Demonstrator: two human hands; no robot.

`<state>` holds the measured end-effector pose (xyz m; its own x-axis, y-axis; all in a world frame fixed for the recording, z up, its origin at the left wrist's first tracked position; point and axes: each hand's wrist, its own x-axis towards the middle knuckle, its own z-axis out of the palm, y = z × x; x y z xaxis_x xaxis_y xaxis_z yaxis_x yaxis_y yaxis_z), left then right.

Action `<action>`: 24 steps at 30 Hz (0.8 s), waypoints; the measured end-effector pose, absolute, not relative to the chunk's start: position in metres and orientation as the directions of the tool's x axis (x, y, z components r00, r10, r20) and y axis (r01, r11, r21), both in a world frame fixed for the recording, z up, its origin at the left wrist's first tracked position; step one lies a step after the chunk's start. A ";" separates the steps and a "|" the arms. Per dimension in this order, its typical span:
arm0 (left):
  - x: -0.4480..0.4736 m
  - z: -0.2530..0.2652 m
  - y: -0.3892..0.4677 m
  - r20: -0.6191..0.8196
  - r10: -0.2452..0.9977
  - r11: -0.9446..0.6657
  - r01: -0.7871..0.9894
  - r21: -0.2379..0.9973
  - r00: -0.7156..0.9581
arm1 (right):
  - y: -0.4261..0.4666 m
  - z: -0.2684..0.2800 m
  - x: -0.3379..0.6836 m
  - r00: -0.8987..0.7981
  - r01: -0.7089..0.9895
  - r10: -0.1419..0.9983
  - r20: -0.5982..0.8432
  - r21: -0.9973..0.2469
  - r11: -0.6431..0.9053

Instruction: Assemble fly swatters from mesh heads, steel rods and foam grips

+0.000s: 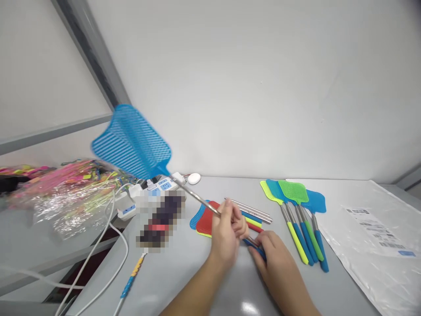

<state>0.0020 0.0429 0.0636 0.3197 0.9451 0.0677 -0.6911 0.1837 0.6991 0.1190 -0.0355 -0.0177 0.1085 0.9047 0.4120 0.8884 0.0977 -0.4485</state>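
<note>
A blue fly swatter [133,142] with a slotted head and a metal rod is raised over the table, tilted up to the left. My left hand [226,230] is closed around the middle of its rod. Lower down, my right hand [274,256] grips the swatter's blue handle end, mostly hidden by the fingers. Behind my hands lie a red swatter head [208,219], a blue one and a yellow edge beneath, partly covered. Several thin metal rods [251,208] rest just beyond my left hand.
To the right, several swatters with green, yellow and blue heads [294,192] lie overlapped, beside a white plastic mailer bag [368,254]. At left are a pixelated phone-like object [161,221], white cables [112,228], a power strip [164,184] and plastic-wrapped colourful items [75,188].
</note>
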 end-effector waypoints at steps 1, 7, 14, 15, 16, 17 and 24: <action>0.008 0.065 0.040 0.056 0.937 0.207 -0.676 0.707 0.345 | -0.038 -0.015 0.120 0.117 0.858 0.900 0.419 -0.500 0.121; 0.034 0.090 0.031 0.067 0.898 0.276 -0.674 0.685 0.436 | -0.050 0.004 0.129 0.374 0.601 0.806 0.459 -0.782 0.166; 0.048 0.086 0.033 0.044 0.891 0.319 -0.693 0.647 0.451 | -0.049 0.000 0.145 0.457 0.199 0.876 0.153 -0.978 0.067; 0.048 0.085 0.035 0.033 0.893 0.327 -0.698 0.637 0.449 | -0.048 -0.001 0.148 0.422 0.177 0.899 0.118 -0.983 0.046; 0.046 0.083 0.037 0.030 0.895 0.331 -0.706 0.627 0.446 | -0.047 0.000 0.150 0.383 0.176 0.918 0.100 -0.984 0.033; 0.044 0.083 0.038 0.031 0.896 0.330 -0.714 0.617 0.442 | -0.046 0.003 0.152 0.339 0.196 0.935 0.101 -0.980 0.034; 0.023 0.099 0.053 0.067 0.933 0.257 -0.785 0.564 0.354 | -0.035 0.030 0.148 0.107 0.531 0.957 0.269 -0.830 0.174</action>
<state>0.0231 0.0531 0.0995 0.3544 0.9327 0.0675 -0.7846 0.2573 0.5641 0.1484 -0.0348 0.0302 0.1067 0.9571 0.2694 0.5306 0.1743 -0.8295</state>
